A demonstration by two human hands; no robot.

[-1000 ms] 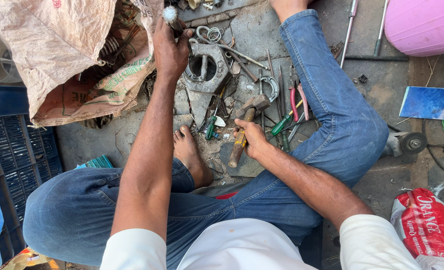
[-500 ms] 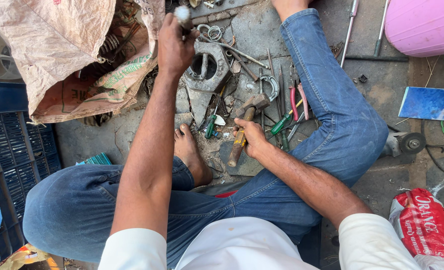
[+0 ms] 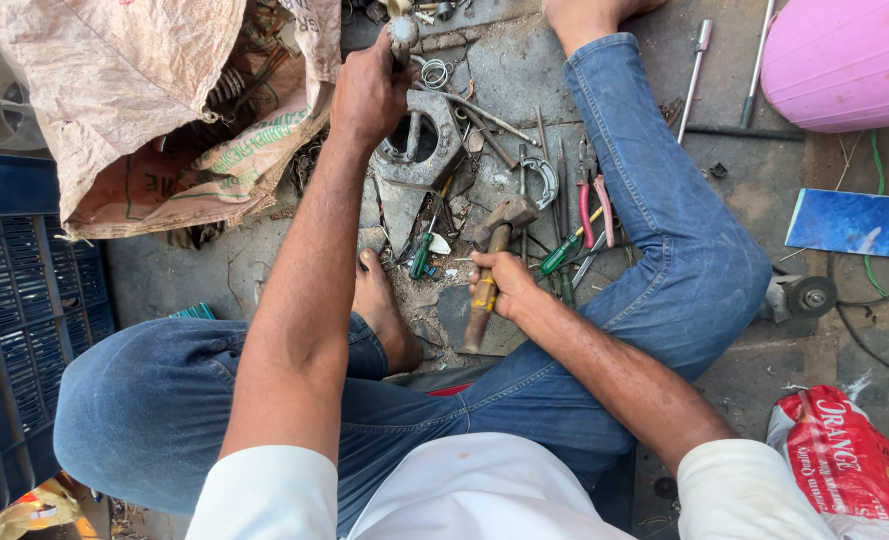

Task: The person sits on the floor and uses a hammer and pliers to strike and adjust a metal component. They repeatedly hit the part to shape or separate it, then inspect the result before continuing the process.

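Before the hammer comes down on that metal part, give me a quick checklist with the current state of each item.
1. Right hand grip on the hammer: ok, fingers wrapped around the wooden handle.
2. Left hand on the upright metal piece: ok, closed around it above the grey metal casting.
3. Piece seated squarely in the casting: cannot tell, the hand hides the joint.
4. Hammer raised for a strike: not ok, its head sits low among the tools.
5. Bare foot clear of the strike zone: not ok, it lies just beside the casting.
6. Loose tools near the casting: not ok, pliers and a green screwdriver crowd it.
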